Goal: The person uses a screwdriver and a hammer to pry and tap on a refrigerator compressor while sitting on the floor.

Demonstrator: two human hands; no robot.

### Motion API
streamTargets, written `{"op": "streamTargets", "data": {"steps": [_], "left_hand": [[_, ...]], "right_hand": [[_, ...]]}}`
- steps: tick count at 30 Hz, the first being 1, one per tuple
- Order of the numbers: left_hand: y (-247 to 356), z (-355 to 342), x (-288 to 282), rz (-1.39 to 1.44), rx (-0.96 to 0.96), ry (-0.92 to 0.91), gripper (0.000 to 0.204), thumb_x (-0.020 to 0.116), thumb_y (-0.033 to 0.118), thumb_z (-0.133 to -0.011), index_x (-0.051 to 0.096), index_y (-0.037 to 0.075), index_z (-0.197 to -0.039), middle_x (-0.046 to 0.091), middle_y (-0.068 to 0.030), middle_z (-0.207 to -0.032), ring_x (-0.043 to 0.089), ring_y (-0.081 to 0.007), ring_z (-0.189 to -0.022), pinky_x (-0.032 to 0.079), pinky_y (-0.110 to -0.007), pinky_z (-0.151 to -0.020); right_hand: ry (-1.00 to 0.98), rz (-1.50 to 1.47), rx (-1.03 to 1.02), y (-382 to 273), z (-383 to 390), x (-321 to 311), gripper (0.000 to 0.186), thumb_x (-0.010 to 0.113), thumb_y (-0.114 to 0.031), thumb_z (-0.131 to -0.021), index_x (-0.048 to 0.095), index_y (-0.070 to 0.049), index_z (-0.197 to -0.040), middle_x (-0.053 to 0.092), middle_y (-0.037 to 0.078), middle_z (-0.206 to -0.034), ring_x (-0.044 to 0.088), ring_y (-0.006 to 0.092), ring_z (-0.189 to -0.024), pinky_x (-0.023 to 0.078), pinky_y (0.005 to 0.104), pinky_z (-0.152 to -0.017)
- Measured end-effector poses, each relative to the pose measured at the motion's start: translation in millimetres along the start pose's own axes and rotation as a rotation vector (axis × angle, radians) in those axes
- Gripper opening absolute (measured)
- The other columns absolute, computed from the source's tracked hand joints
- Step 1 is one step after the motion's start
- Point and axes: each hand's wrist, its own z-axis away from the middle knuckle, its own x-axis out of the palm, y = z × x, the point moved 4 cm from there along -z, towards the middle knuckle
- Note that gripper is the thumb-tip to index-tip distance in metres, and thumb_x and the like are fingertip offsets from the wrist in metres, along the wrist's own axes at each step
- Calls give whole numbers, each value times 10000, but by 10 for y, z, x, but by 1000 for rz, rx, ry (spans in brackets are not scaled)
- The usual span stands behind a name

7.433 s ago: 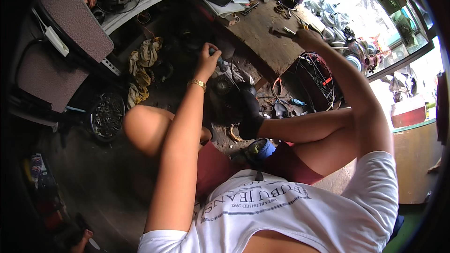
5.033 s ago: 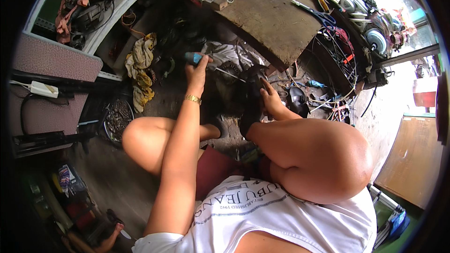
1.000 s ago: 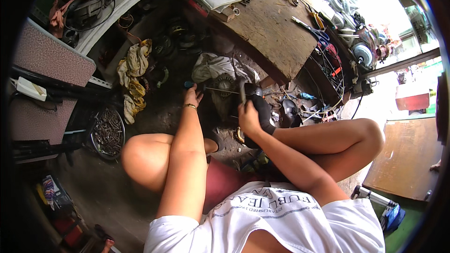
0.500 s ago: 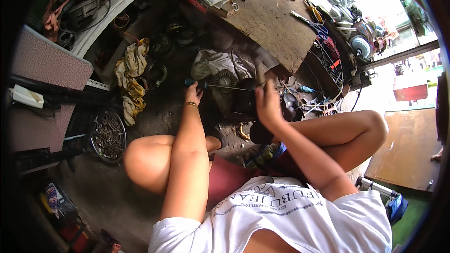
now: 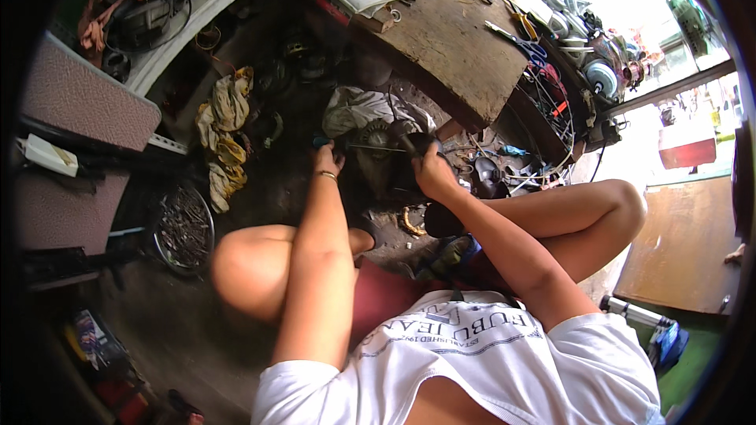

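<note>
And there the screwdriver (image 5: 370,148) was, its shaft crossing the round finned part (image 5: 378,137) between your hands! Your left hand (image 5: 326,159) had fingers curled round its handle; your right hand's (image 5: 433,173) fingers clasped the hammer (image 5: 407,144), below the tabletop (image 5: 465,63).

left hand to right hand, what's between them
In the head view, the thin shaft of a blue-handled tool runs from the left hand toward the right hand, past a round slotted metal part; the right hand's brown tool juts in.
</note>
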Motion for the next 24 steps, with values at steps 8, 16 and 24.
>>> {"op": "streamTargets", "data": {"steps": [8,16,24], "left_hand": [[193,-173,-257,96,81,-17,140,614,106,-855,544,121,-976,538,-26,-1001,515,-202,-938,439,-413,-840],[185,-318,-302,212,54,-94,252,629,54,-802,511,116,-1017,537,-45,-995,514,-200,-975,470,-421,-799],[85,50,121,20,134,-49,681,648,-7,-762,300,166,-1322,418,-76,-1256,454,-258,-1126,449,-446,-823]], "right_hand": [[313,-390,-164,-733,92,-517,235,462,-198,-935,407,10,-1031,596,301,-793,560,504,-759,405,551,-659],[137,-254,-229,-680,35,-359,285,472,-243,-936,430,22,-1033,577,324,-803,544,512,-829,428,507,-700],[66,-20,118,127,-69,-29,390,457,-306,-929,461,71,-1030,563,381,-870,541,529,-899,432,537,-796]]}}
